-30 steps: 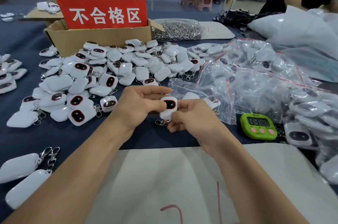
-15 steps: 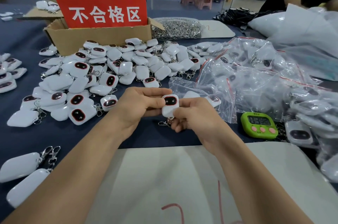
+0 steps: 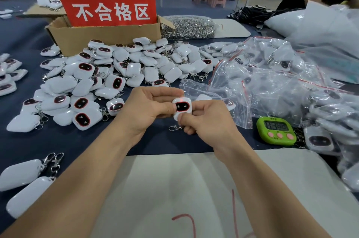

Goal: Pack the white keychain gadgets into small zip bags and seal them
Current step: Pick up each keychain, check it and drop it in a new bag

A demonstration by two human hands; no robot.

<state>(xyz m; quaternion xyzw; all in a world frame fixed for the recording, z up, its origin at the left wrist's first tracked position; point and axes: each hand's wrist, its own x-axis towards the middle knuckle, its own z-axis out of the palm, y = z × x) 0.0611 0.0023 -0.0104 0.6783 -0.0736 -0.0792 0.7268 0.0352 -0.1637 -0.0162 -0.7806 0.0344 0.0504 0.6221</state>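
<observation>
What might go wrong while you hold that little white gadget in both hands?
The gadget is only pinched between the left hand and the right hand, so it might slip, drop among the loose pile and get mixed up. Its metal clip dangles below and might snag on the way into one of the zip bags.

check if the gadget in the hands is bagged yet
Not bagged: the gadget sits bare between left hand and right hand, no plastic around it.

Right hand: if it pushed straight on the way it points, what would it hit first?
Likely the left hand, which grips the same white gadget from the other side; the loose gadget pile lies farther on.
</observation>
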